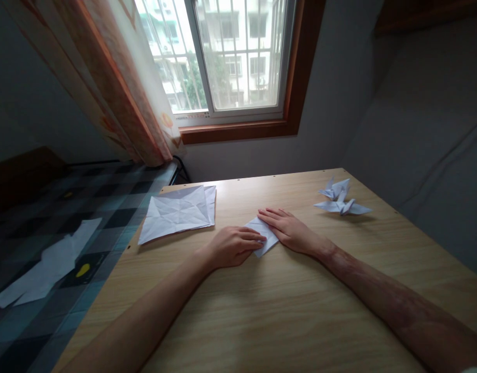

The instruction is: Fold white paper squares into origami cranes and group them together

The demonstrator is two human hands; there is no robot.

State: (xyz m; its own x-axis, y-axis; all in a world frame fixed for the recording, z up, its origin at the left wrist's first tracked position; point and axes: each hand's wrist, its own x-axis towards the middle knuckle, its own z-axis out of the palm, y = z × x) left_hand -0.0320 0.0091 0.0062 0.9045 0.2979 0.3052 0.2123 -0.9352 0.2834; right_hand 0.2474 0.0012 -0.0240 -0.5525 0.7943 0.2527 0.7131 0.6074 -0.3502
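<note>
The paper [257,225] lies near the desk's [262,316] middle. The right hand [288,228] rests flat on it, probably against slipping; the left hand [236,246] curls over it, whether gripping I cannot tell. Sheets [178,210] by the far left corner and 2 birds [344,207] by the far right seem set aside.

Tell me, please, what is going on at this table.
A person has both hands on a small piece of folded white paper on the wooden table. The left hand rests at its left side, and the right hand lies over its far right part. Creased white sheets lie to the left; two folded paper birds sit to the right.
</note>
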